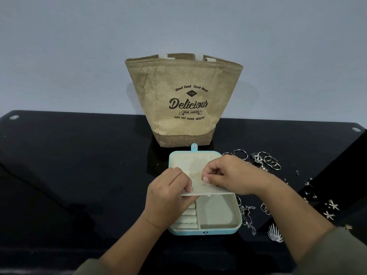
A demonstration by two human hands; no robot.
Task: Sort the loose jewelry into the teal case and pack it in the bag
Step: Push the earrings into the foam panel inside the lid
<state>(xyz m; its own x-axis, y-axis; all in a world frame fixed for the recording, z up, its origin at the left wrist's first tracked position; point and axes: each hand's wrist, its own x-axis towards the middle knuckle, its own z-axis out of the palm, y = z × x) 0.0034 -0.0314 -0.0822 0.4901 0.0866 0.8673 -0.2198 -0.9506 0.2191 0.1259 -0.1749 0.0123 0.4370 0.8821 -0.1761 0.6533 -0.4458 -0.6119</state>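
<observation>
Head view: with the teal case (204, 232) open on the tabletop (79, 165) before the bag (186, 100), loose jewelry (266, 159) beside it, we steady the raised earring panel (210, 189) in the left grip (168, 192), pinching its edge, while the right grip (228, 175), also pinching the panel, should work hole by hole.

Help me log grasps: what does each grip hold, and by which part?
Both hold the teal case's cream panel: the left grip curls round its near left corner; the right grip pinches its right half.
</observation>
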